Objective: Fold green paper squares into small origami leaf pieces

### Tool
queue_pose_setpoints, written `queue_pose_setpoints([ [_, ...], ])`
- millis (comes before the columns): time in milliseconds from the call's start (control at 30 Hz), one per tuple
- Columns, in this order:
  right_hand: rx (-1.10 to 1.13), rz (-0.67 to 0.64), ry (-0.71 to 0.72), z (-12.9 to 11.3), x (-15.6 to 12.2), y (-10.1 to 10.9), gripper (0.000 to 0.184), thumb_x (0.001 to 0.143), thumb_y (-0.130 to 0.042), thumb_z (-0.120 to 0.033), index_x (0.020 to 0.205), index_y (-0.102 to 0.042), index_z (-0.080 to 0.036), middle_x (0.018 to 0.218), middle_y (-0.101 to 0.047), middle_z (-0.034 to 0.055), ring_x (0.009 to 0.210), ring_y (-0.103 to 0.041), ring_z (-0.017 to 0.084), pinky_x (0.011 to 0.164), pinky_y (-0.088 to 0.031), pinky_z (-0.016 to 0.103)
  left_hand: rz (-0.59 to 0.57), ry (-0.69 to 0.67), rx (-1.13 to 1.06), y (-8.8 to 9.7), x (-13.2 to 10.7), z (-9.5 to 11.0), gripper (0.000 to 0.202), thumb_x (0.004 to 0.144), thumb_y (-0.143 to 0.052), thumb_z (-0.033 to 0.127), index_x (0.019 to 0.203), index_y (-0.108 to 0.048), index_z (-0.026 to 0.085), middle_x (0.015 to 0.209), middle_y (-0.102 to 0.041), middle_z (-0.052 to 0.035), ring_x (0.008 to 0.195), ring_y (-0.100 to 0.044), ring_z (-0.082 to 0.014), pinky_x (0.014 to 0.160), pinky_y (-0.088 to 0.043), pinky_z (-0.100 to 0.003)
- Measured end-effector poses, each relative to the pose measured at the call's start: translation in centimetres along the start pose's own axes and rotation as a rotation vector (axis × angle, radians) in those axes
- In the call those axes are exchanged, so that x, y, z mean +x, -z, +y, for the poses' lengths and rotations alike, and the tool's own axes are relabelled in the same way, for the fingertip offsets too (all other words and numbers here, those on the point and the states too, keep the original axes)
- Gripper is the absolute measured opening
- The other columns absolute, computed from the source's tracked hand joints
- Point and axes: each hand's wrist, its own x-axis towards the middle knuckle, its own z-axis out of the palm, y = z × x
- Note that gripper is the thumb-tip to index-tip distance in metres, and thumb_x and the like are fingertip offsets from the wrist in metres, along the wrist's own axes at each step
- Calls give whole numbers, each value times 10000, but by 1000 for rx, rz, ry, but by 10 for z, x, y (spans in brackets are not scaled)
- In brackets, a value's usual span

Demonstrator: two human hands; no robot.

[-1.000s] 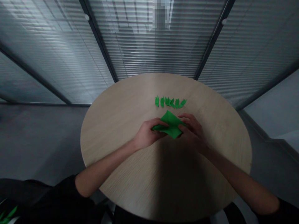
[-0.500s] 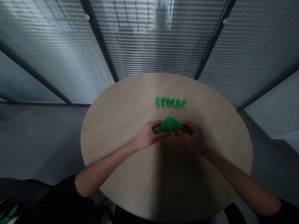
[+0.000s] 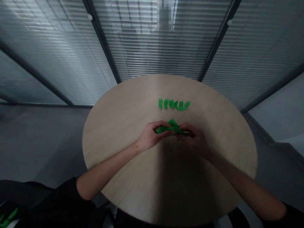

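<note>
A sheet of green paper (image 3: 173,124), partly folded, is held between my two hands above the wooden table. My left hand (image 3: 155,134) grips its left side, thumb in front and fingers behind. At its right end, my right hand (image 3: 193,137) pinches the paper with thumb and fingers. One pointed corner of the sheet stands up between the hands, and the fingers cover parts of both ends. Just beyond the hands, several small green folded paper pieces (image 3: 175,104) lie in a row on the table.
The round wooden table (image 3: 114,126) reaches from my body to a glass wall with blinds (image 3: 147,53). A dark shadow falls on its near middle. Green leaf-like shapes (image 3: 9,217) show at the lower left corner, near my dark sleeve.
The paper, a broad flat triangle before, is now bent and creased between the hands. The left fingers have come over its front. The row of small pieces has stayed put.
</note>
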Motion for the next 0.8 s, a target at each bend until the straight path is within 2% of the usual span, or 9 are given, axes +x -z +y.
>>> queue_pose_setpoints([
  [200, 17, -32, 2, -1, 1, 0, 143, 872, -811, -340, 924, -752, -220, 900, -722, 30, 763, -722, 168, 685, -623, 286, 12, -41, -20, -1, 1, -2, 194, 865, -786, 327, 909, -804, 139, 953, -785, -76, 854, -691, -179, 792, -512, -292],
  [333, 61, -5, 2, 0, 1, -1, 142, 858, -832, -343, 924, -778, -230, 1013, -741, 49, 822, -741, 175, 707, -651, 288, 45, -72, -30, 0, 2, -4, 193, 880, -778, 335, 923, -816, 150, 969, -795, -82, 860, -702, -183, 809, -531, -302],
  [467, 139, 52, -39, 6, 1, -1, 129, 836, -855, -336, 913, -803, -246, 1047, -753, 43, 751, -755, 161, 701, -686, 307, 32, -94, -23, 2, 3, -6, 181, 804, -845, 288, 935, -823, 165, 1096, -776, -94, 974, -709, -204, 898, -532, -323],
  [533, 129, 82, -16, 8, 2, 0, 102, 830, -858, -306, 910, -817, -257, 1067, -762, 42, 746, -762, 158, 708, -692, 309, -3, -79, -5, 3, 3, -8, 205, 757, -875, 272, 928, -826, 168, 1088, -762, -91, 964, -705, -205, 885, -534, -324],
  [633, 66, 100, 59, 9, 2, 2, 97, 830, -845, -245, 922, -836, -273, 1130, -759, 52, 881, -779, 182, 777, -690, 309, -63, -13, 8, 5, 2, -9, 245, 725, -872, 224, 960, -830, 170, 1068, -765, -79, 950, -703, -206, 880, -539, -324],
  [800, 35, 50, 124, 8, 2, 5, 134, 847, -815, -217, 963, -841, -278, 1194, -737, 68, 1019, -763, 208, 855, -682, 330, -107, 67, -19, 7, 1, -9, 349, 720, -853, 213, 1061, -809, 154, 1028, -797, -71, 876, -718, -199, 833, -560, -316],
])
